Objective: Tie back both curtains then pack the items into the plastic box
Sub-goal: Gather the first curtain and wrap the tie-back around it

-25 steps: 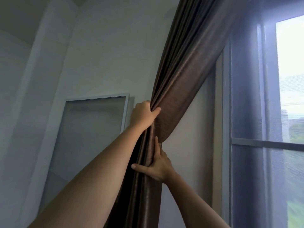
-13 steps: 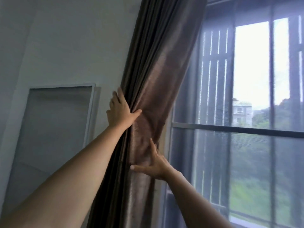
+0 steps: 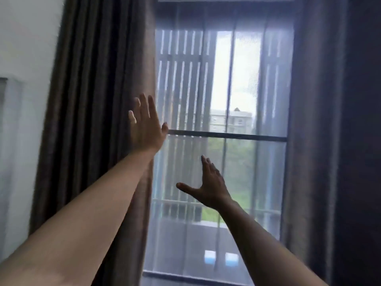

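Reaching upward, the left hand is at the inner edge of the left curtain, fingers straight, apart, holding nothing; right of that curtain the right hand splays, empty, before the window.

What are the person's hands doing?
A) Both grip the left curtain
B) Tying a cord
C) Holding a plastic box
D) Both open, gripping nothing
D: the left hand and right hand show straight, spread fingers, and the brown curtain hangs loose, with no fingers curled round it.
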`<state>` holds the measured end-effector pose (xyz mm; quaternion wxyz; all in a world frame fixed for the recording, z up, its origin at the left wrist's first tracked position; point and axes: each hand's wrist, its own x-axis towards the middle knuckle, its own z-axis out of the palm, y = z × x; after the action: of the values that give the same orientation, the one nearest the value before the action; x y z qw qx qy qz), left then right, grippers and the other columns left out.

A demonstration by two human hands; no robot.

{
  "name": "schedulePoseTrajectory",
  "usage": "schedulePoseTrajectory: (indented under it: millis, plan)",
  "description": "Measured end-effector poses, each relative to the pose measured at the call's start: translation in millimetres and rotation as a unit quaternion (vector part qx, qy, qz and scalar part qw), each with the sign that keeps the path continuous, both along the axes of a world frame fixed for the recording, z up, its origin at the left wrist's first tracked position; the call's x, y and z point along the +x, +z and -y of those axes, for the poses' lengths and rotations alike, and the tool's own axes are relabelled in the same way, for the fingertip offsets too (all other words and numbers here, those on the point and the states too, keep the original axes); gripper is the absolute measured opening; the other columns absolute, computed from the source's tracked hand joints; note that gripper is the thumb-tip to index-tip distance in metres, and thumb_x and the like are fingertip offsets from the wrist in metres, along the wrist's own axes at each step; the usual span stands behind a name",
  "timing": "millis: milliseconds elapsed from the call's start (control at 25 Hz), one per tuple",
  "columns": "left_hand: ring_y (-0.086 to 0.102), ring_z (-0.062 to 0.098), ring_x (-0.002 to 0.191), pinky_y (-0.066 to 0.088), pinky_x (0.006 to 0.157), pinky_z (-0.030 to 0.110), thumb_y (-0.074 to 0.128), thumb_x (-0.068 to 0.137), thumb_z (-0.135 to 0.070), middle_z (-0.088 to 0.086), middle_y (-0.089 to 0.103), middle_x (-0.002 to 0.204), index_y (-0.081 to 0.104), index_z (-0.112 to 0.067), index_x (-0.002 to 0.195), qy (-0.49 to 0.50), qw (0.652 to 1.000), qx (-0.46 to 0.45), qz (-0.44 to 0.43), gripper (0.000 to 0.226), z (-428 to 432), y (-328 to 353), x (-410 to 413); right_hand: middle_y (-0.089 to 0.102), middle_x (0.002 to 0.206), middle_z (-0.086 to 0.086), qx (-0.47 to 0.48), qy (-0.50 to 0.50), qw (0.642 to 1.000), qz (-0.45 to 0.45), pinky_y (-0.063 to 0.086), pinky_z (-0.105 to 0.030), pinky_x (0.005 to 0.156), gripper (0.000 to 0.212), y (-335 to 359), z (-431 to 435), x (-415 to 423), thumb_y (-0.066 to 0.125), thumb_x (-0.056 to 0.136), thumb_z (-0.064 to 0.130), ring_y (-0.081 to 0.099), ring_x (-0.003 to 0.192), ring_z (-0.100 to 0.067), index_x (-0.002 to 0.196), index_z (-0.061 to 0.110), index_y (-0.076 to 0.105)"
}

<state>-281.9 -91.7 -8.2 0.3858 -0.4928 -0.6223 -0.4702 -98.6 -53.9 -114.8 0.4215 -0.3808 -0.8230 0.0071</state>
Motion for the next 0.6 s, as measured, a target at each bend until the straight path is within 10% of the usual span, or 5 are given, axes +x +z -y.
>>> schedulePoseTrajectory:
  millis: [600]
  plan:
    - [0.004,0.028,0.147,0.018,0.116,0.046,0.044,0.089,-0.055,0.010,0.002,0.160,0.005,-0.014,0.151,-0.382,0.923,-0.035,-0.031,0.084,-136,7,361,-0.001,0.158,-0.014,0.102,-0.408,0.902,-0.093,-0.003,-0.041,0.117,0.118,-27,-51,289,0.052,0.068,0.079,-0.008,0.146,-0.029,0.149,0.012,-0.001]
